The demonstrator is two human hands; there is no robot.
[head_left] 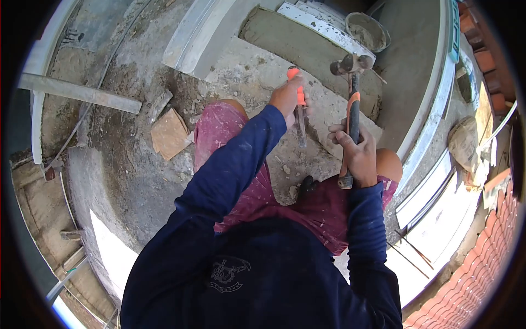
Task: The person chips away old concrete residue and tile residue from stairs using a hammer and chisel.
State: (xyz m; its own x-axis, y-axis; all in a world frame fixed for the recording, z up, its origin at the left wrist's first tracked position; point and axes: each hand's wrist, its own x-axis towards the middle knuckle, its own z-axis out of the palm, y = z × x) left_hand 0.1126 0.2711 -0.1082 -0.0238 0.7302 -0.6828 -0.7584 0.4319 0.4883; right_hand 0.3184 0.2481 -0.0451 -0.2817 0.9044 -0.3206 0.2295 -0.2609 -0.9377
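My left hand [285, 98] is wrapped round the orange grip of a chisel [301, 129], whose metal blade points down toward the rough concrete floor [279, 156]. My right hand [357, 151] grips a hammer [355, 90] by its black and orange handle. The hammer stands roughly upright, its metal head up and the handle's butt below my fist over my right thigh. Both tools are apart from each other, with the chisel to the left of the hammer.
A bucket [367, 31] with grey residue stands at the far right beside a white-edged board [323, 24]. A brown tile piece [171, 134] lies left of my knee. One plank [79, 92] juts in from the left. Red roof tiles [471, 279] line the lower right.
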